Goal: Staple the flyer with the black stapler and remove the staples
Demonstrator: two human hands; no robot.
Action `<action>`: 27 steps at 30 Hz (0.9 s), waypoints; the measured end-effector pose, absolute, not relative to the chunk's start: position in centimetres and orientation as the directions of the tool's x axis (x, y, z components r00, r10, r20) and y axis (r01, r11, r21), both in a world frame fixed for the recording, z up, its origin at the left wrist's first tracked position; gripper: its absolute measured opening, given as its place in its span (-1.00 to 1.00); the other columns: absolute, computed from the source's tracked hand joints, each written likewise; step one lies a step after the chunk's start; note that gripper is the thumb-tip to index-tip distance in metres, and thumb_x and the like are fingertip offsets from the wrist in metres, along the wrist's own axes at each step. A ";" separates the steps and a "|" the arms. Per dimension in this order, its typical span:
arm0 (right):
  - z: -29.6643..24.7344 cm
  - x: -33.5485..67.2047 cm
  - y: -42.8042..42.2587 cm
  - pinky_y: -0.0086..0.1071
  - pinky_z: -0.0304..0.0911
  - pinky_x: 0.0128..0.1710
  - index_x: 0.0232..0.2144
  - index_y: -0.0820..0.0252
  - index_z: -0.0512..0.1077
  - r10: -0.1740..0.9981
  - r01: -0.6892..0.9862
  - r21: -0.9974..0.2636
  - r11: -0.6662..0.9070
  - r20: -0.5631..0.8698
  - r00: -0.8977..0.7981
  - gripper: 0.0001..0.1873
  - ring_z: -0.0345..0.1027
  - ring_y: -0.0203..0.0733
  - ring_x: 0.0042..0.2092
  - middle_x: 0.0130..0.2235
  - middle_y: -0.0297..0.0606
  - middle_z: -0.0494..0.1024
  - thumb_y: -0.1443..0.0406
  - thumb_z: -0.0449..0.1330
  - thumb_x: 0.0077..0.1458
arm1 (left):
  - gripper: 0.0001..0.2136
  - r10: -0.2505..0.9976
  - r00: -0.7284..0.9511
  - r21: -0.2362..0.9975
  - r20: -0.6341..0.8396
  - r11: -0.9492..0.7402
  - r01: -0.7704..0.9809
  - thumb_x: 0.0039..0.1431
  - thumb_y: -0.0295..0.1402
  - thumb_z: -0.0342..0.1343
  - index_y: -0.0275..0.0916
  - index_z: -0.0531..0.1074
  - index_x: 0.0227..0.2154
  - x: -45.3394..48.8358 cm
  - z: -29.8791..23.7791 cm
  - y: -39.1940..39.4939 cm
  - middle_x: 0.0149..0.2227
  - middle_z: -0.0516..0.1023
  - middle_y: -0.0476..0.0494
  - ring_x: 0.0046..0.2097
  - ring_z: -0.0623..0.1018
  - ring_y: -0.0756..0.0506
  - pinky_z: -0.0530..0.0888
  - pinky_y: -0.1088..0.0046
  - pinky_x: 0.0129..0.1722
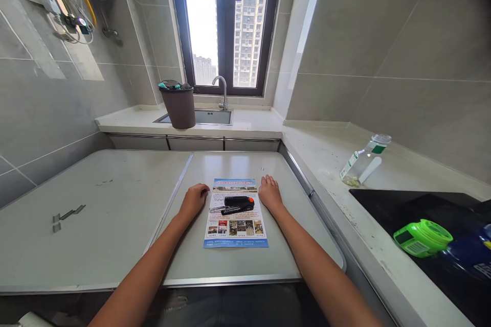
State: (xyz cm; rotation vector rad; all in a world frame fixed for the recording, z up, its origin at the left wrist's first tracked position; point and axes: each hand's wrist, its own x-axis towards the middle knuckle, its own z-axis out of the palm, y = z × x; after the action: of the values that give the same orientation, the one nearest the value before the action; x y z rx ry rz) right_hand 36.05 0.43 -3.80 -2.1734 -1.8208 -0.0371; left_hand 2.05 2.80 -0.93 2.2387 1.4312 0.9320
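Leaflet [236,237]: printed in blue, white and red with a row of small pictures; it lies flat on the bench [115,260], between the two hands.
Stapler [240,208]: black with an orange patch at its right end; it lies on the middle of the leaflet, its metal part pointing to the leaflet's left edge.
Left hand [196,198]: rests on the bench just beside the leaflet's upper left edge; the fingers bend inward, and I cannot tell whether they are fully closed, as their undersides are hidden.
Right hand [270,191]: lies open, palm down, on the bench just beside the leaflet's upper right edge, fingers stretched out and well apart from the stapler.
Grey strips [72,213]: several small pieces on the bench, well to the left of the leaflet.
Bench seam [178,181]: a pale line left of the leaflet; the left forearm crosses it.
Bucket [177,107]: brown, filled to the rim, beyond the leaflet and to its left, in front of the sink [230,118].
Tap [224,93]: metal, curved, beyond the leaflet, below the window [225,25].
Glass bottle [356,166]: clear with a green label, to the right of the leaflet and farther back.
Green tub [424,237]: well to the right of the leaflet, on a black hob [376,207].
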 end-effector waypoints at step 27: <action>-0.5 35.7 -0.3 -0.06 0.22 0.31 -0.07 0.24 0.58 0.951 0.788 -0.601 0.134 0.301 0.068 -0.61 0.38 0.06 0.22 0.13 0.07 0.55 0.24 -0.03 0.42 | -0.56 0.947 0.208 0.940 0.246 -0.285 0.186 0.03 0.00 0.40 -0.23 0.73 -0.15 1.8 -1.5 1.8 -0.17 0.76 -0.23 -0.12 0.75 -0.29 0.68 0.11 0.00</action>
State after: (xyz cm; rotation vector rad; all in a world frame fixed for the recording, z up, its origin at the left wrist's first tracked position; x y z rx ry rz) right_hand 35.67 -0.28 -0.46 -1.6843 -1.7494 0.3134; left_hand 1.76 1.79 -1.48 1.6516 1.0820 1.1531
